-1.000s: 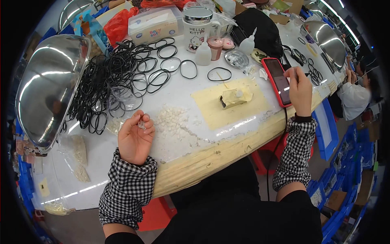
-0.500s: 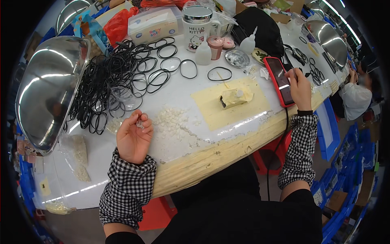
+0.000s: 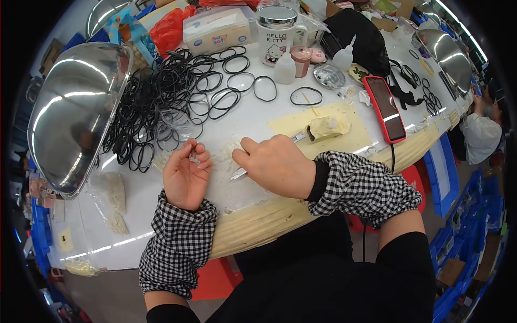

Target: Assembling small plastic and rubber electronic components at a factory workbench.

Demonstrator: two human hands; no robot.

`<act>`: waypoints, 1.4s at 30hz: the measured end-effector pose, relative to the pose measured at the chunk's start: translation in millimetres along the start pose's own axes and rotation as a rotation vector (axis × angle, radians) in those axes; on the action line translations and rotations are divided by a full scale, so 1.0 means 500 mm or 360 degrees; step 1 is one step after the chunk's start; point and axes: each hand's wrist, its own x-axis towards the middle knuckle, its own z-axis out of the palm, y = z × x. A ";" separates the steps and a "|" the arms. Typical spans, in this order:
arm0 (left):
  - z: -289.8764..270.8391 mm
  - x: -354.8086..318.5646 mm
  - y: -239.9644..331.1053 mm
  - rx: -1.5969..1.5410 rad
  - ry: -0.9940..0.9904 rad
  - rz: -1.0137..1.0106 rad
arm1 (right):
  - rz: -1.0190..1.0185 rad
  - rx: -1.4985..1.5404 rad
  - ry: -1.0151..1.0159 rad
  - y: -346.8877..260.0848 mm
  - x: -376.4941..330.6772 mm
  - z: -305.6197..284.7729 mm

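Slim metal tool [image 3: 298,137]: being gripped in right hand [image 3: 280,166] at near middle of table [image 3: 145,207], curling fingers nearly closed. Left hand [image 3: 186,177]: curling fingers halfway, holding small pale pieces [image 3: 194,156] just left of white chips [image 3: 222,159].

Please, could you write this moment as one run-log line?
left hand: palm up, fingers curled around small pale piece | right hand: holding slim metal tool near white chips | nearby: yellow block, red-cased phone

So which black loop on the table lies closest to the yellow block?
The single loop with a thin pale stick across its edge; the other loops lie farther from the block.
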 end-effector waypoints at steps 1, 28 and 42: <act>-0.001 -0.004 0.000 0.0014 0.0013 0.0004 | -0.0022 0.0014 0.0022 -0.005 0.003 0.012; 0.007 -0.026 -0.046 0.0652 -0.0211 -0.0279 | 0.0199 0.0814 0.0637 0.000 0.003 0.024; 0.026 -0.034 -0.038 0.0621 -0.0142 -0.0169 | 0.0251 0.1022 0.0494 -0.007 0.008 0.016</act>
